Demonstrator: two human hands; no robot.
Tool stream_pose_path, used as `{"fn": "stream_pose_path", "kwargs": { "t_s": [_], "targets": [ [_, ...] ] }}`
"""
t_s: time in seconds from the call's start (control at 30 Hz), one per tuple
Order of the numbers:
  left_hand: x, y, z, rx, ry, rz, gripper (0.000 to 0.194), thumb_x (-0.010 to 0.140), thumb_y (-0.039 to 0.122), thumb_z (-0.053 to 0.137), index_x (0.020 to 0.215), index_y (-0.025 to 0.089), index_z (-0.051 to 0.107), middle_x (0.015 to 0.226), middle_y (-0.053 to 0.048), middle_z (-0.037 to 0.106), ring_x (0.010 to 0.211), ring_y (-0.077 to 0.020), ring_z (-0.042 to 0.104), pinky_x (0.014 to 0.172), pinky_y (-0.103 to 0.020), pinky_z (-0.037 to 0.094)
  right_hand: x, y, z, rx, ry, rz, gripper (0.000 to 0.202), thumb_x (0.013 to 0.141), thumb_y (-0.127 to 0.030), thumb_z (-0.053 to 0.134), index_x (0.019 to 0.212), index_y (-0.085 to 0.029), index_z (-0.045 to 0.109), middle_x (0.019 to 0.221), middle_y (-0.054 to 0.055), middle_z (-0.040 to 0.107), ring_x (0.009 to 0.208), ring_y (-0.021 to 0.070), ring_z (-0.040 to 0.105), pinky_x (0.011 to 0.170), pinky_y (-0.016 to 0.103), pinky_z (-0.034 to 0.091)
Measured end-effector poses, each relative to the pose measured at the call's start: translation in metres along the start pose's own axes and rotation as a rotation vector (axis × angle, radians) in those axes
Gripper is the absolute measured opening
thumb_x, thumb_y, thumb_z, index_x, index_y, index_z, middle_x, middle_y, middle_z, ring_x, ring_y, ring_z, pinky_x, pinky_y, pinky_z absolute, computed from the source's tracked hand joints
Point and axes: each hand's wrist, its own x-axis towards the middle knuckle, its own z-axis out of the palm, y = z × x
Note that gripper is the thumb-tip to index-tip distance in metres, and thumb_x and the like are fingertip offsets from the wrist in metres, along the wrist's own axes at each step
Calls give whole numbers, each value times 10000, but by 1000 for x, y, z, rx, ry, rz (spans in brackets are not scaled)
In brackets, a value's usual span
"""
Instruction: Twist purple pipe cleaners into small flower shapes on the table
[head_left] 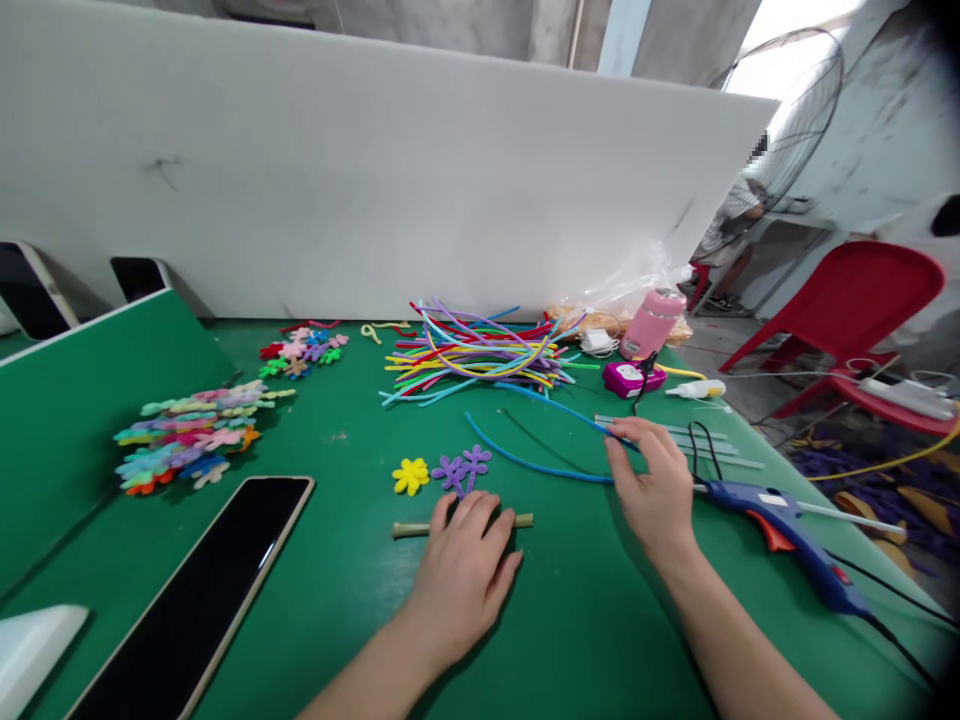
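Note:
My left hand [469, 565] lies palm down over a thin olive-green stick [410, 530], fingers a little apart; whether it grips the stick is hidden. Just beyond its fingertips are two purple flowers [461, 468] and a yellow flower [410, 476]. To the right, my right hand [652, 485] pinches blue pipe cleaners [540, 466], whose long ends curve left over the green table [337, 600]. A pile of colourful pipe cleaners [480, 355] lies farther back. Beside my right hand is a blue glue gun [780, 510], with clear glue sticks [731, 450] behind it.
Fuzzy flower shapes [187, 435] and a dark phone [202, 590] lie at left. A pink bottle [652, 322] and magenta box [634, 378] stand back right. A white panel [375, 180] closes the rear. Beyond are a red chair [862, 310], a fan and a seated person.

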Motion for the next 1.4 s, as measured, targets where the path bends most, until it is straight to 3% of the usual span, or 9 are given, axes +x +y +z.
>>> {"fn": "stream_pose_path", "kwargs": {
  "t_s": [0.13,0.3,0.43,0.57,0.87,1.03,1.2,1.3,1.4],
  "targets": [
    [-1,1,1,-7,67,15,269,830,250,451,1058,180,575,1071,-119,606,1046,-287,503,900,-521,323,2,-14,-5,174,152,-44,53,786,-201,565,826,-205,600,847,65,607,834,210,581,772,373,463],
    [-5,1,-5,16,388,63,194,796,141,498,986,150,537,934,-103,552,916,-240,511,822,-430,392,-2,-17,-5,339,-25,15,71,810,-219,537,854,-210,593,816,46,612,780,186,593,708,314,483],
    [-11,0,-14,127,699,30,362,714,106,596,1052,167,481,994,-109,440,951,-263,460,795,-410,421,-5,-17,-5,357,-128,85,126,834,-251,492,907,-205,585,767,36,637,705,169,616,645,274,493],
    [-13,2,-18,162,809,-44,478,703,141,613,1139,192,422,1055,-118,395,981,-282,439,785,-416,432,-2,-21,-8,287,-151,49,139,831,-261,486,887,-201,599,776,42,638,698,171,607,635,269,486],
    [-9,1,-22,-39,819,-95,271,775,116,501,1031,172,432,1076,-129,424,1061,-274,419,852,-435,404,2,-15,-7,243,-117,-24,162,843,-230,462,893,-211,615,837,64,644,798,200,604,723,327,482],
    [-6,-7,-12,-115,588,-146,345,844,157,424,1188,164,402,1013,-115,570,938,-240,526,809,-417,394,-1,-18,-5,324,-144,26,136,833,-227,490,882,-211,616,842,57,642,779,187,597,684,305,482],
    [-3,-6,-12,-382,439,-255,222,871,238,390,915,184,600,799,-54,627,751,-200,567,688,-328,423,-3,-19,-3,477,-166,236,144,788,-273,560,888,-206,639,805,53,645,697,174,571,608,286,454],
    [0,1,-16,-656,337,-378,235,857,303,422,861,184,624,716,-29,599,728,-186,558,660,-286,425,-1,-24,-2,777,-179,500,190,763,-308,578,893,-187,647,691,33,615,533,127,505,461,237,387],
    [2,8,-16,-916,217,-513,268,839,364,449,863,169,630,523,35,458,542,-136,469,535,-244,373,-1,-34,1,1153,-214,769,164,733,-267,589,857,-174,642,622,-4,541,444,80,403,395,202,313]
  ]
}}
